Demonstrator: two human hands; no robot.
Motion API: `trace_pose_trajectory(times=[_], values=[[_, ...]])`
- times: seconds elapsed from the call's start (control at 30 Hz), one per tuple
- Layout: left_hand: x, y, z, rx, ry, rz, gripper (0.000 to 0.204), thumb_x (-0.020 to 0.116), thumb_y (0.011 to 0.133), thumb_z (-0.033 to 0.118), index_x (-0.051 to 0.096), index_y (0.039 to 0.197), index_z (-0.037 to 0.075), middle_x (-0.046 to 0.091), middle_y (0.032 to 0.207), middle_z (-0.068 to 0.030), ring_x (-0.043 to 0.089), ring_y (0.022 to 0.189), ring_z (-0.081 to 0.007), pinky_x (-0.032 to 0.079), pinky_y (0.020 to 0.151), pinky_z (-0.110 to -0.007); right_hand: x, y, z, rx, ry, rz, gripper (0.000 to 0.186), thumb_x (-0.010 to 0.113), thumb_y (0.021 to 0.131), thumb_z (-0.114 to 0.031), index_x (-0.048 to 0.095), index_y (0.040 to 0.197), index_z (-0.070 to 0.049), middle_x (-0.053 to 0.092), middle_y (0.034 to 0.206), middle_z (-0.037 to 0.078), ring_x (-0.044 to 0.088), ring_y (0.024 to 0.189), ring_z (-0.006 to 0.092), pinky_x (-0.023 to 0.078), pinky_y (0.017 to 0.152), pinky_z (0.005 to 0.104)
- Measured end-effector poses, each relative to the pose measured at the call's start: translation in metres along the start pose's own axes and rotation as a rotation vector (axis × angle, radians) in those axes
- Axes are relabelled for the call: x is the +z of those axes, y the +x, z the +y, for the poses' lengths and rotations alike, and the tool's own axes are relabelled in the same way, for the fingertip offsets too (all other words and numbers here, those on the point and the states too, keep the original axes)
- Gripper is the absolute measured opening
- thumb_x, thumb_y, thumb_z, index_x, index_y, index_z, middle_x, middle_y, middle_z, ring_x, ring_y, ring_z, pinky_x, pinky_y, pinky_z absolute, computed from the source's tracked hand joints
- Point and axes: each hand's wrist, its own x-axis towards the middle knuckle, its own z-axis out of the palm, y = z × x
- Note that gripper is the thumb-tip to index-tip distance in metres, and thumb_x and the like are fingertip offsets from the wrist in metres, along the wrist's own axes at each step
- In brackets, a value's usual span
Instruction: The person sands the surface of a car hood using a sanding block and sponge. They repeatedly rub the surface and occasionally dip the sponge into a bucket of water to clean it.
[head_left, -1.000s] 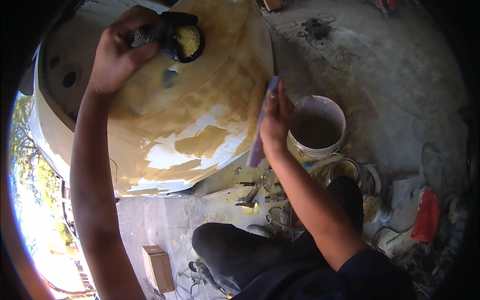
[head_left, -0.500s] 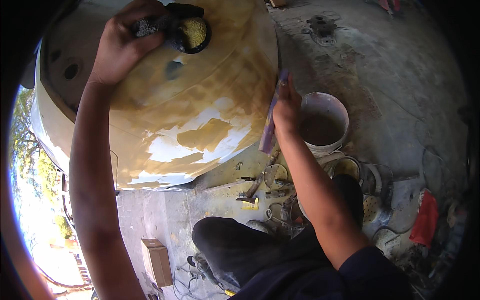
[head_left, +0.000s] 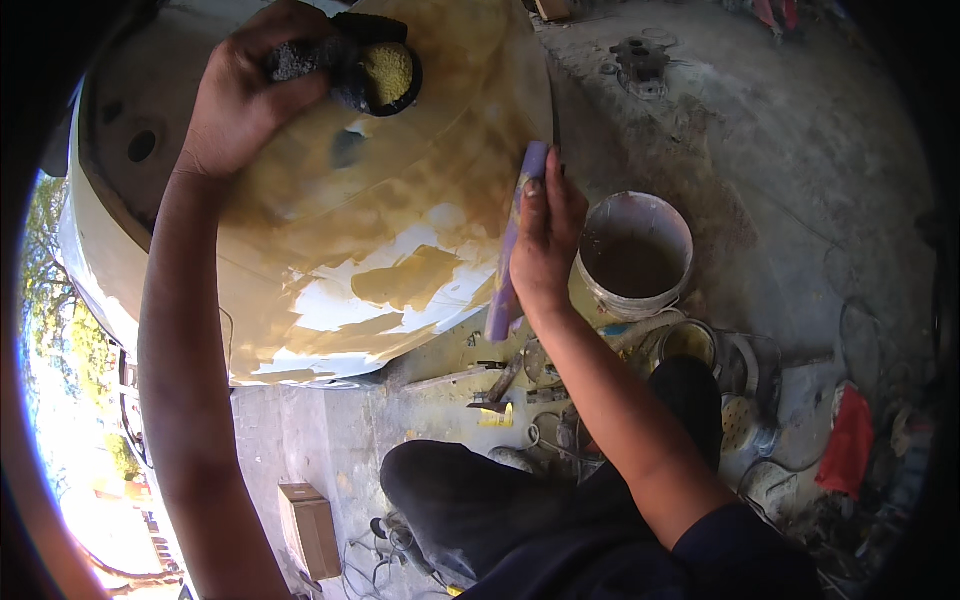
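Note:
My left hand (head_left: 245,95) is at the upper left, closed round a dark, speckled wad (head_left: 300,60) against the car body. Beside the wad is a black round rim with a rough yellow filling (head_left: 388,72); whether the two are joined, I cannot tell. My right hand (head_left: 548,240) grips a long purple sanding block (head_left: 508,250) at the panel's right edge. Its long side runs along the curved car panel (head_left: 400,210), which is patched in tan, brown and white. Whether the block touches the panel is unclear.
A white bucket (head_left: 637,252) of murky liquid stands right of my right forearm. Tools and tins lie on the floor below it, with a red cloth (head_left: 846,440) farther right. A cardboard box (head_left: 310,530) sits lower left. A metal part (head_left: 640,68) lies at the back.
My right hand has moved left and slightly down with the purple block, which now overlaps more of the panel. The left hand stays in place.

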Motion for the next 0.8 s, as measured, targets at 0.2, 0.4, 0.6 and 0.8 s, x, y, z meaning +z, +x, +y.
trace_pose_trajectory(times=[0.2,0.4,0.6,0.8], values=[[-0.012,0.014,0.027,-0.186,0.124,-0.160,0.036,0.093,0.079,0.014,0.082,0.112,0.006,0.078,0.116,-0.0114,0.074,0.109,-0.0306,0.058,0.099,-0.042,0.000,0.008,0.003,0.180,0.056,-0.075,0.049,0.065,0.119,-0.030,0.067,0.164,-0.010,0.068,0.132,0.025,0.064,0.125,0.0406,0.048,0.118,0.0488],[-0.003,0.010,0.028,-0.041,0.130,-0.049,0.035,0.091,0.079,0.015,0.082,0.111,0.005,0.078,0.116,-0.0101,0.074,0.108,-0.0290,0.058,0.098,-0.043,0.002,0.019,0.011,0.203,0.286,-0.035,0.044,0.068,0.117,-0.028,0.073,0.154,-0.005,0.075,0.110,0.022,0.072,0.101,0.0351,0.057,0.093,0.0470],[-0.015,0.015,0.029,-0.264,0.007,-0.152,0.039,0.092,0.078,0.017,0.083,0.113,0.004,0.079,0.114,-0.0111,0.075,0.109,-0.0289,0.058,0.098,-0.043,0.000,0.023,0.010,0.005,0.012,-0.036,0.045,0.068,0.118,-0.030,0.073,0.158,-0.009,0.072,0.120,0.021,0.068,0.112,0.0352,0.053,0.106,0.0483],[-0.012,0.022,0.029,-0.118,0.192,-0.155,0.039,0.094,0.079,0.018,0.083,0.113,0.004,0.079,0.114,-0.0106,0.075,0.109,-0.0288,0.059,0.098,-0.043,0.004,0.030,0.011,-0.178,-0.080,-0.002,0.043,0.068,0.117,-0.025,0.073,0.154,-0.002,0.076,0.103,0.020,0.073,0.095,0.0301,0.057,0.092,0.0419]])
